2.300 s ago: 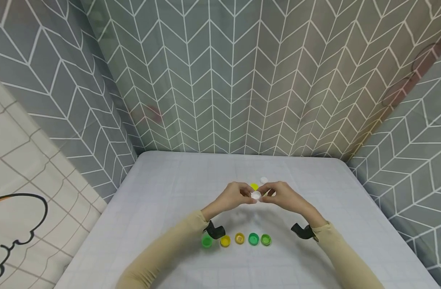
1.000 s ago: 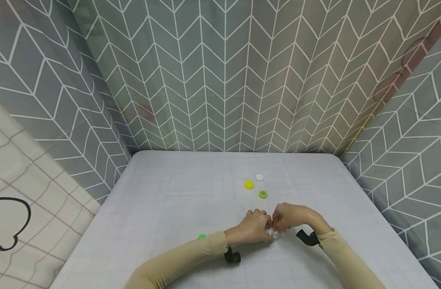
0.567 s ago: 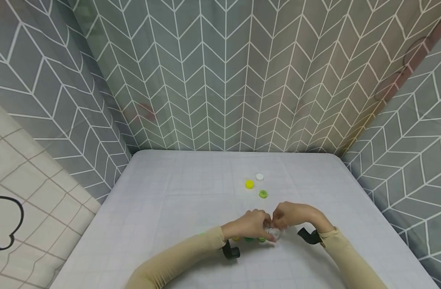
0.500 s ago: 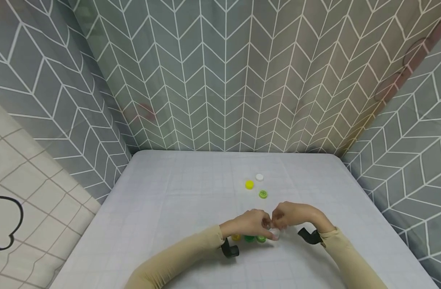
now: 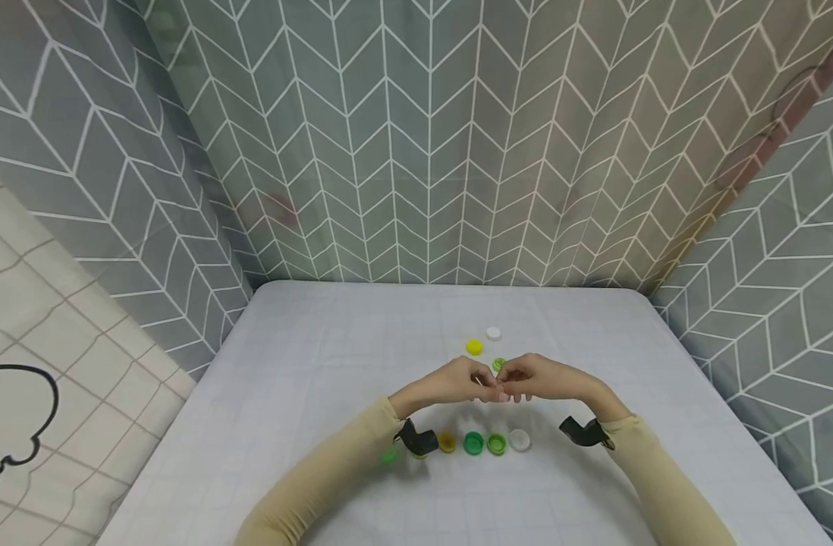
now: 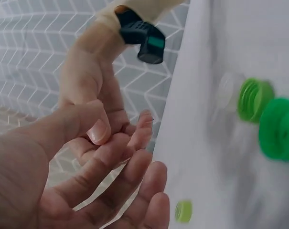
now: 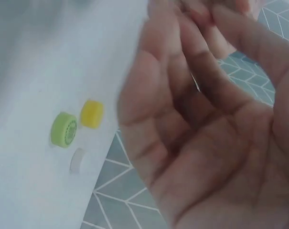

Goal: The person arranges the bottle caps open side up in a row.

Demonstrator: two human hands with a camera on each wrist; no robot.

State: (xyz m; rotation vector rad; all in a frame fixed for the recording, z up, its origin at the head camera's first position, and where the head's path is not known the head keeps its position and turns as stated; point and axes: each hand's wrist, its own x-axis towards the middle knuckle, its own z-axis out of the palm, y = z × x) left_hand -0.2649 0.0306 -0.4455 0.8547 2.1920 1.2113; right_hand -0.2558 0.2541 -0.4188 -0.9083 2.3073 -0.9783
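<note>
My left hand [image 5: 467,381] and my right hand [image 5: 542,378] meet fingertip to fingertip above the middle of the table, fingers loosely bent. Nothing shows held between them. In the left wrist view, my left thumb and index finger touch the fingers of the right hand [image 6: 94,90]. Nearer the body a row of bottle caps lies on the cloth: bright green [image 5: 389,456], yellow mostly hidden by the left wrist camera, amber [image 5: 447,442], dark green [image 5: 474,443], light green [image 5: 497,444] and white [image 5: 520,440]. Several show their hollow side up.
Beyond the hands lie three more caps: yellow [image 5: 474,346], white [image 5: 494,334] and light green [image 7: 64,130], the last partly covered by my hands in the head view. A white cloth covers the table [image 5: 334,341]; patterned curtains [image 5: 416,152] stand behind it.
The white cap, earlier in my fingers, now lies at the right end of the row. Both hands have left it and moved up and away from the body, fingertips together.
</note>
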